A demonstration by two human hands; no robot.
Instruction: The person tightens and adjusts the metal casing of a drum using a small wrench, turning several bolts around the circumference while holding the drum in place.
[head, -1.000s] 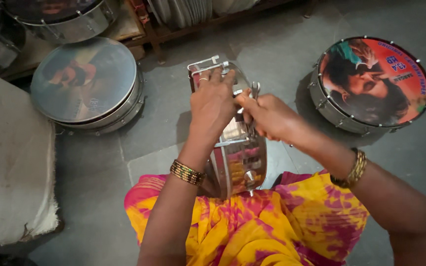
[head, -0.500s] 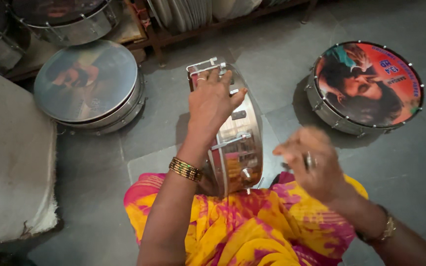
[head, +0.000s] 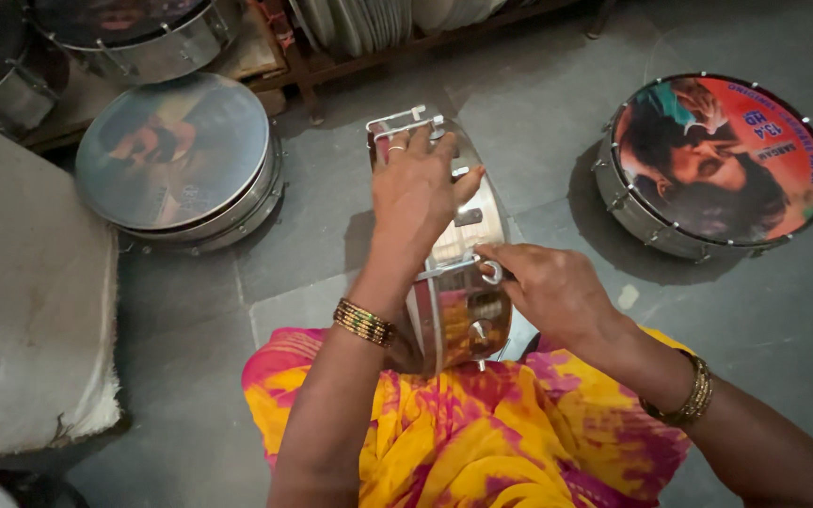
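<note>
Lying flat on the grey floor toward its left edge, a finished drum (head: 176, 162) with printed head. Gripping the top rim of the unfinished steel drum shell (head: 458, 273) standing on edge over the lap, left hand (head: 416, 183); pinching a small metal tension hook (head: 491, 271) against its side, right hand (head: 543, 292), several fittings already sitting on. Resting near the floor's right edge, another finished drum (head: 717, 165).

Grey stone floor (head: 538, 122) around me: picture-faced drum (head: 719, 162) at its right, shiny-topped drum (head: 176, 160) at left, grey slab, maybe a cushion (head: 21, 339), by the left edge.
</note>
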